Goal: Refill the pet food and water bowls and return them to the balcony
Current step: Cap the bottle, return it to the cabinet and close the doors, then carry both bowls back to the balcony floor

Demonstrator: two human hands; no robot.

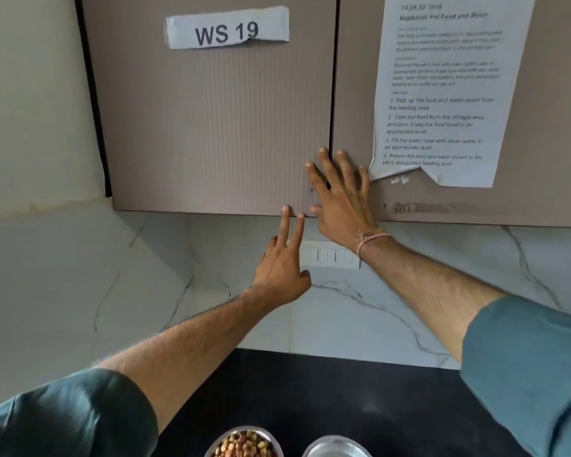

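The right hand (340,196) is flat and spread wide, holding nothing. Its palm and fingers press on the brown cupboard doors, right over the dark gap where the two doors meet. A thin pink string (371,240) is tied around its wrist.

The left hand (285,262) is just below and beside it. Two fingers point up, a little apart, and their tips touch the bottom edge of the left cupboard door (208,127). The other fingers are curled in. This hand holds nothing too.

Both arms reach up from blue-green sleeves (534,367).

On the left door is a white label (227,28) that says "WS 19". On the right cupboard door (554,127) hangs a sheet of paper (442,94) with printed steps. Its bottom edge is torn, and it sits just beside the right hand.

Under the cupboards is a white marble wall with grey lines. A white switch plate (330,257) is on that wall, partly hidden behind the hands.

Down low is the black desk (343,390). Two shiny metal bowls stand on it, side by side, at the bottom of the view. The food bowl (244,445) on the left is full of brown and tan bits. The water bowl (337,448) is on the right. I cannot tell if there is water in it.
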